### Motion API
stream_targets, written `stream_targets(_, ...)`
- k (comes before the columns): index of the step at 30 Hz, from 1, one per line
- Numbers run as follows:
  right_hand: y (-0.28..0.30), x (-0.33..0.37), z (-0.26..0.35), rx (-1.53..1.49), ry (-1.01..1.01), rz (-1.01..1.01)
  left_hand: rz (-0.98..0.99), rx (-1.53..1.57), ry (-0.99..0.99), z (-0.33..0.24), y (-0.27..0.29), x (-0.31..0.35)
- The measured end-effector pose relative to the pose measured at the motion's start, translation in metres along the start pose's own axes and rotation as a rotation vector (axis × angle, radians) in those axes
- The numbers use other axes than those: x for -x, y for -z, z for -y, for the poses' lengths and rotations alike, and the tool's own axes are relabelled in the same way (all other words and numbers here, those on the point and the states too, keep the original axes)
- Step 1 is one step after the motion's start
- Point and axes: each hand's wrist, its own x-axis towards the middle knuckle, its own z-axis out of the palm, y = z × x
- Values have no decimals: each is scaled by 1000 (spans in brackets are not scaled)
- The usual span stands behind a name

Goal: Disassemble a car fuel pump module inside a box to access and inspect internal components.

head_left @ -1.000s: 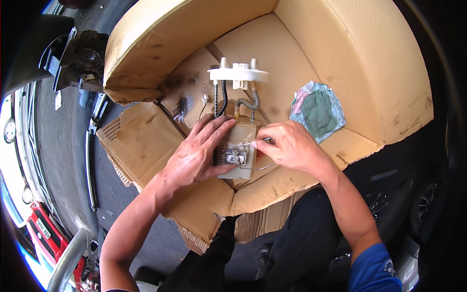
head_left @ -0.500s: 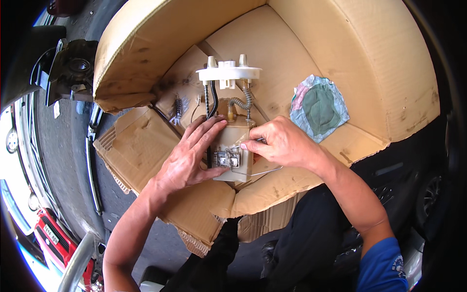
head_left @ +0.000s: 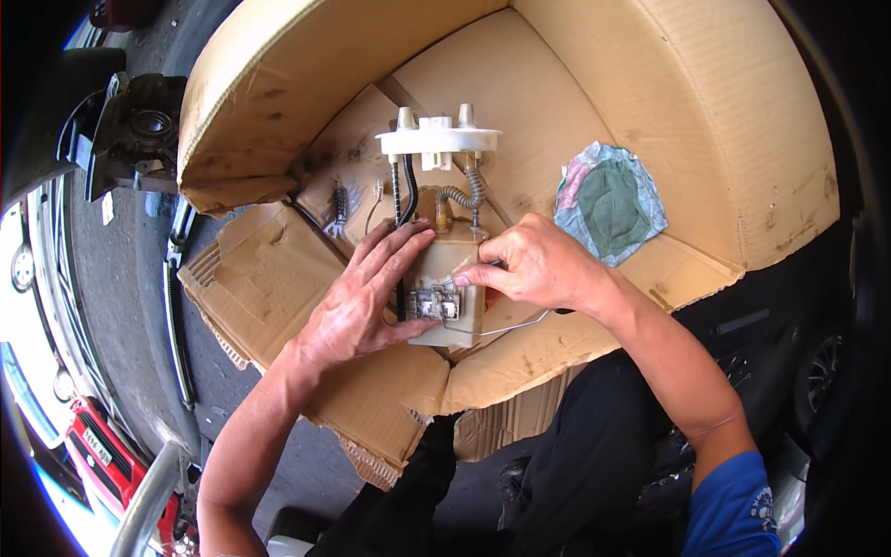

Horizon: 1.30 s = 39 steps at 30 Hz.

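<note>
A fuel pump module (head_left: 469, 251) lies in the cardboard box, its white round flange (head_left: 440, 141) at the far end and a cloudy plastic body nearer me. My left hand (head_left: 371, 288) grips the body's left side, fingers along the top and thumb beside the small metal-framed level sender (head_left: 435, 304). Pinched closed, my right hand (head_left: 534, 265) is at the body's right edge, just above the sender; what its fingertips hold is too small to make out. A thin wire float arm (head_left: 506, 330) runs from the sender to the right, below that hand.
The box (head_left: 631, 56) has high bent walls and a torn near flap (head_left: 362, 408). A green and pale blue cloth (head_left: 613, 209) lies right of the module. Small dark parts (head_left: 340, 209) lie to its left. Beyond the box are a metal pole (head_left: 153, 501) and a red vehicle (head_left: 102, 455).
The float arm's outer end has shifted slightly right and up. My right hand has moved a little, still pinched. My left hand keeps its place on the module.
</note>
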Motion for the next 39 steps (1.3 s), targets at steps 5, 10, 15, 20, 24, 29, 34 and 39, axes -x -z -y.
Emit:
stream_targets(5, -2, 0, -4, 18, 27, -12, -18, -22, 1, -3, 0, -1)
stream_targets(10, 1, 0, 6, 59, -9, -19, -7, -9, -8, 0, -1, -1)
stream_targets(15, -1, 0, -3, -59, -17, 7, 7, -12, 24, -3, -1, 1)
stream_targets(20, 0, 1, -3, -82, -36, 21, 1, -11, -2, -3, -1, 0)
stream_targets(24, 0, 1, -5, -76, -35, 21, -5, -3, -4, -4, -1, 0)
stream_targets(29, 0, 1, -7, -54, -16, 10, -7, -11, 2, -4, -2, 0)
stream_targets(34, -1, 1, -7, -45, -19, 6, -5, -14, 9, -4, -2, 1)
stream_targets(39, -5, 3, 0, -38, -56, -34, -6, -31, 20, -4, -3, 1)
